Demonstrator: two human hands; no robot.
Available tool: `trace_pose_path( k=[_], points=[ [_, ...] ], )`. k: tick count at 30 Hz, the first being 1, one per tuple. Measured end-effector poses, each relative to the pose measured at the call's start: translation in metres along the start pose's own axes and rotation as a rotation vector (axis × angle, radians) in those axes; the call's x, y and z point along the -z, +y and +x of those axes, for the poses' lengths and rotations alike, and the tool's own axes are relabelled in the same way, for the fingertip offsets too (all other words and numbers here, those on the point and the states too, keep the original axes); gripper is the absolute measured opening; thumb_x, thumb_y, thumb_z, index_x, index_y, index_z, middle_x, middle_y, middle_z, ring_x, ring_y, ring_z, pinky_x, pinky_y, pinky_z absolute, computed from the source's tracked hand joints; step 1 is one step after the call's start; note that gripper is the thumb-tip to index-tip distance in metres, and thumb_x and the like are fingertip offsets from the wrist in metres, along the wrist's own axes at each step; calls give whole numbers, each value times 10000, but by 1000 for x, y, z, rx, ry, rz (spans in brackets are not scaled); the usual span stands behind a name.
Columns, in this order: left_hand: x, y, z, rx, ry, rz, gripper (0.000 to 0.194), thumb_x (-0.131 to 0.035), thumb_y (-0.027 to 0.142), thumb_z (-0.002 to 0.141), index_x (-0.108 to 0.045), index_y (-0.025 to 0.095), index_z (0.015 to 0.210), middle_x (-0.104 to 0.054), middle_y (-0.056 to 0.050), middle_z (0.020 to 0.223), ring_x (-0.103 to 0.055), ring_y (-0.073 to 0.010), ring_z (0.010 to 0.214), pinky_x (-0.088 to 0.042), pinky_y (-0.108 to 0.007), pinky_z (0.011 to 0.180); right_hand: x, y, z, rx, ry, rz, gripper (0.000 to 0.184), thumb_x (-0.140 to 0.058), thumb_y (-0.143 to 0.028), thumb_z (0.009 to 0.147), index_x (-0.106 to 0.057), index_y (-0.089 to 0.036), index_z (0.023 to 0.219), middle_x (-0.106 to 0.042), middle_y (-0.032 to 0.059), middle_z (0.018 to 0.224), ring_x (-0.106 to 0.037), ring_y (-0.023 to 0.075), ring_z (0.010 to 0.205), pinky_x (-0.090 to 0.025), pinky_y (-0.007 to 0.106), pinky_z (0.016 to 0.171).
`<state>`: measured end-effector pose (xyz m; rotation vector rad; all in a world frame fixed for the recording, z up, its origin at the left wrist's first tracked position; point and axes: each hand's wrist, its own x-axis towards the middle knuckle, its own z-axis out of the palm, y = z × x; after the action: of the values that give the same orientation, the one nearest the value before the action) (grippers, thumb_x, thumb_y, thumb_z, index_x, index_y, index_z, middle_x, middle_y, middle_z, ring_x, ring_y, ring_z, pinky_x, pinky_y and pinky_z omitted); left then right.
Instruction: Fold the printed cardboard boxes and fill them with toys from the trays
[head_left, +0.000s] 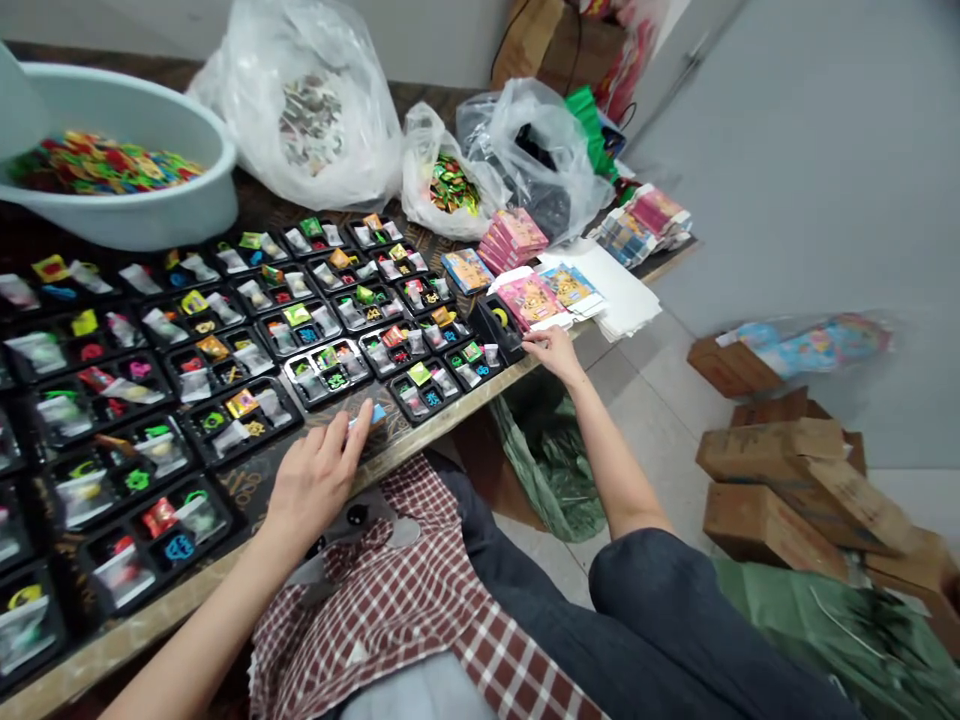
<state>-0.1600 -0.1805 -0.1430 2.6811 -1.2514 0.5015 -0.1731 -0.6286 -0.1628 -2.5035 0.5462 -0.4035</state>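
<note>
Two bare hands at the near edge of the table (420, 430), well apart. Right hand (553, 352): fingers bent, tips drawn together at the near right corner of a black tray (510, 338); cannot tell whether they pinch its rim. Left hand (319, 470): fingers loosely extended, tips at a small blue-and-brown object (377, 416); cannot tell whether it is gripped.

Tray by the right hand: shallow, dark plastic, at the right end of the tray rows, near the edge. One yellow ring-shaped piece (499, 316) shows inside.

Filled trays (328, 372) spread leftward in rows, more than two dozen, some cut off at left. Typical contents: clear sachets, a bright wrapped packet, small coloured plastic pieces.

Just right of the black tray: two flat printed boxes, one pink (529, 298), one blue (570, 285), beside white card sheets (626, 300). Farther: one blue box (466, 270) and a pink stack (517, 235).

Far side: one pale blue tub (150, 222) at left, holding many multicoloured pieces (112, 165). Three clear bags: large (259, 120), whitish contents; small (420, 185), green-gold packets; third (551, 165), contents unclear.

Floor, right: at least four cardboard boxes (765, 530).
</note>
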Motion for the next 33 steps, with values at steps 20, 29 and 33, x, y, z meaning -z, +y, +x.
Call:
trace_pose_path(
  k=[20, 29, 33],
  points=[
    [1, 2, 9, 75, 85, -146, 645, -422, 30, 819, -480, 198, 1439, -608, -152, 1052, -567, -275, 882, -464, -373, 774, -14, 4, -27, -239, 136, 416, 213, -672, -387, 600, -632, -178, 605, -609, -7, 622, -541, 157, 643, -448, 312, 680],
    [-11, 3, 5, 162, 263, -401, 538, -433, 92, 891, -419, 202, 1418, -611, -111, 1012, -581, -241, 894, -472, -381, 815, -41, 3, -41, -281, 345, 309, 82, -592, -270, 662, -610, -193, 637, -643, 24, 707, -566, 189, 740, -479, 347, 799],
    [-10, 9, 4, 153, 337, -430, 445, -407, 87, 921, -422, 196, 1352, -605, -81, 978, -568, -204, 870, -458, -335, 788, -40, -2, -50, -307, 437, 305, 125, -585, -289, 705, -578, -190, 629, -595, 41, 704, -543, 206, 759, -467, 391, 821]
  ],
)
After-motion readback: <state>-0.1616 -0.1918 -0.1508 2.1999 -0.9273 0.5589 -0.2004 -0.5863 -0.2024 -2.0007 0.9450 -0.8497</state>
